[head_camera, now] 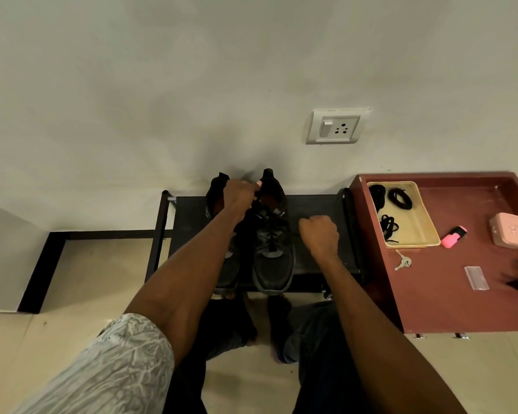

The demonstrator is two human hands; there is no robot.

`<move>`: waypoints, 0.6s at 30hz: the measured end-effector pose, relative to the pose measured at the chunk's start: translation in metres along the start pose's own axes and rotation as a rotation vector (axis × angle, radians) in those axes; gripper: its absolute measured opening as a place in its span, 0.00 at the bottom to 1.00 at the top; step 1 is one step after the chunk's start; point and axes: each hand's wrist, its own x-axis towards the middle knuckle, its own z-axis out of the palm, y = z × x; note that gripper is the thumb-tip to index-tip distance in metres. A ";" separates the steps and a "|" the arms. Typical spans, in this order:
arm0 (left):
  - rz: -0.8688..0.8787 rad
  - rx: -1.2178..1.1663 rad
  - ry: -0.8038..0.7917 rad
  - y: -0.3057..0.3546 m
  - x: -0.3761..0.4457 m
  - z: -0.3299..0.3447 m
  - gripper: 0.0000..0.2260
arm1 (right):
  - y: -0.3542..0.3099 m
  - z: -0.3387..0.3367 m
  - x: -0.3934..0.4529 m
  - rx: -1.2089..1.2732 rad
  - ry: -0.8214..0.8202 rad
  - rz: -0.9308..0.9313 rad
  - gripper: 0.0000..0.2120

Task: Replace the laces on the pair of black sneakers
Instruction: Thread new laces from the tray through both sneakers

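Note:
Two black sneakers stand side by side on a low black rack [317,210], toes toward me. The right sneaker [272,264] shows grey panels and a black lace. The left sneaker [219,192] is mostly hidden under my left forearm. My left hand [240,197] grips the top of the right sneaker near its tongue. My right hand [320,234] is curled into a fist to the right of that shoe, pinching a thin black lace end that runs back to the eyelets. Coiled black laces [399,198] lie in a yellow tray [425,231].
A red-brown cabinet top [449,294] at the right carries the tray, a pink highlighter [454,236], a pink box [510,233], keys [402,261], a small clear bag [476,277] and a dark object at its right edge. A wall socket [337,126] is above. My legs are below on tiled floor.

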 end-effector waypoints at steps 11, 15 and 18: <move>-0.280 -0.472 -0.188 0.008 0.003 -0.001 0.12 | -0.008 0.023 0.010 1.645 -0.188 0.415 0.15; -0.287 -0.424 -0.097 0.010 0.017 -0.004 0.15 | 0.007 0.017 0.022 0.944 -0.113 0.220 0.17; -0.216 -0.221 -0.194 0.011 0.018 -0.002 0.15 | 0.017 0.015 0.024 0.381 -0.040 -0.035 0.19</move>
